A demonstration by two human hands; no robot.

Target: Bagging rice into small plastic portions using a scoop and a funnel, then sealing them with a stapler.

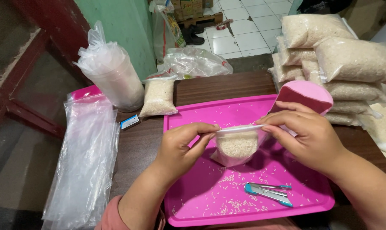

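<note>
A small clear plastic bag half full of white rice (pixel 238 145) hangs just above a pink tray (pixel 210 115). My left hand (pixel 182 147) pinches the left end of the bag's top edge. My right hand (pixel 305 134) pinches the right end and also holds a pink scoop (pixel 305 96) tucked behind the fingers. The bag's mouth is stretched flat between both hands. Loose rice grains are scattered over the tray. A blue and silver stapler (pixel 268 194) lies on the tray near its front right corner.
A filled rice bag (pixel 158 98) stands behind the tray's left corner. Several filled bags (pixel 346 59) are stacked at the right. A pile of empty clear bags (pixel 86 162) lies left, with a bagged plastic roll (pixel 112 72) behind. A small blue-and-white card (pixel 129 122) lies on the dark wooden table (pixel 227 85).
</note>
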